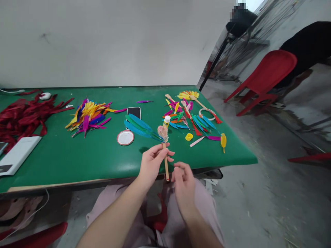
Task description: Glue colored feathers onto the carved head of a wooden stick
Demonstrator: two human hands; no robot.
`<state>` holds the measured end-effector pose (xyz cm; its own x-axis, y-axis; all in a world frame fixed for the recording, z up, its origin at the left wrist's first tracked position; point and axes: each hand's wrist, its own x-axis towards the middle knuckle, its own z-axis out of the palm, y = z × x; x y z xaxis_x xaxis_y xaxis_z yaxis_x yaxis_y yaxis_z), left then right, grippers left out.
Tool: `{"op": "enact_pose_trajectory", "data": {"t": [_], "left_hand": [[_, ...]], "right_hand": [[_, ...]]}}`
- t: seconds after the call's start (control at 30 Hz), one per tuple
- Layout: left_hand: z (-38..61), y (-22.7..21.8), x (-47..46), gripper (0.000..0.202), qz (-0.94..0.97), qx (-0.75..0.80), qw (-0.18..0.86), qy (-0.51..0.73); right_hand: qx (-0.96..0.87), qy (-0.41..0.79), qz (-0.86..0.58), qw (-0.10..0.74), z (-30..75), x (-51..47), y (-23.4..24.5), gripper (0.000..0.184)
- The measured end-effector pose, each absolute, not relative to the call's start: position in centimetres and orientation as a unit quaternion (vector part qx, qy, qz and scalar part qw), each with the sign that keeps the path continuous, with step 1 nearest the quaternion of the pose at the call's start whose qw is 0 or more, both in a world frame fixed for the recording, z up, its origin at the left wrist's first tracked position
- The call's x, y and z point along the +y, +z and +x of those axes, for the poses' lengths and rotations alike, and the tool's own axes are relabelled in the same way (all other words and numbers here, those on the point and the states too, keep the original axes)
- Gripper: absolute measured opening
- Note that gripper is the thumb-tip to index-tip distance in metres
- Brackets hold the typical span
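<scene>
My left hand pinches the upper part of a flat wooden fan handle, held upright over the table's front edge. A pinkish rounded head tops the handle. Long blue and green feathers spread leftward from it. My right hand is beside the handle's lower end, apart from it. Its fingers are curled in, and whatever they might hold is hidden. Right behind the fan head stands a glue bottle with a white top. A yellow cap lies to its right.
On the green table lie a multicoloured feather pile, red ribbons, a white box, a phone and a round white lid. Loose feathers and a yellow feather fan lie right. A red chair stands beyond.
</scene>
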<state>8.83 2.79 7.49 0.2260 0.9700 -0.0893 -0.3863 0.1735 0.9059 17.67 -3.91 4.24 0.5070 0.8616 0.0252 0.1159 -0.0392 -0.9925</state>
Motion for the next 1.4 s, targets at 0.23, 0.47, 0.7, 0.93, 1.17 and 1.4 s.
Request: {"op": "enact_pose_trajectory", "data": {"t": [0.23,0.47,0.7,0.93,1.17,1.4], "left_hand": [[8.0,8.3,2.1,0.024,0.444,0.357,0.655,0.497],[7.6,9.3,4.2,0.022,0.539,0.392,0.51,0.544],[6.6,11.3,8.8,0.026,0.729,0.363,0.051,0.578],[6.7,8.8,10.2,0.036,0.727,0.366,-0.071,0.576],[6.9,8.1,10.5,0.037,0.71,0.387,-0.037,0.587],[7.1,8.2,10.2,0.022,0.669,0.433,0.171,0.58]], "right_hand": [[-0.451,0.359,-0.544,0.609,20.5,1.3,10.4,0.027],[-0.498,0.349,-0.416,0.676,21.7,5.8,15.8,0.026],[-0.409,0.277,-0.432,0.755,23.7,7.8,15.9,0.019],[-0.309,0.304,-0.496,0.753,25.1,8.2,13.0,0.017],[-0.304,0.312,-0.522,0.734,25.1,8.8,12.2,0.019],[-0.31,0.305,-0.507,0.744,25.4,8.9,11.3,0.016]]}}
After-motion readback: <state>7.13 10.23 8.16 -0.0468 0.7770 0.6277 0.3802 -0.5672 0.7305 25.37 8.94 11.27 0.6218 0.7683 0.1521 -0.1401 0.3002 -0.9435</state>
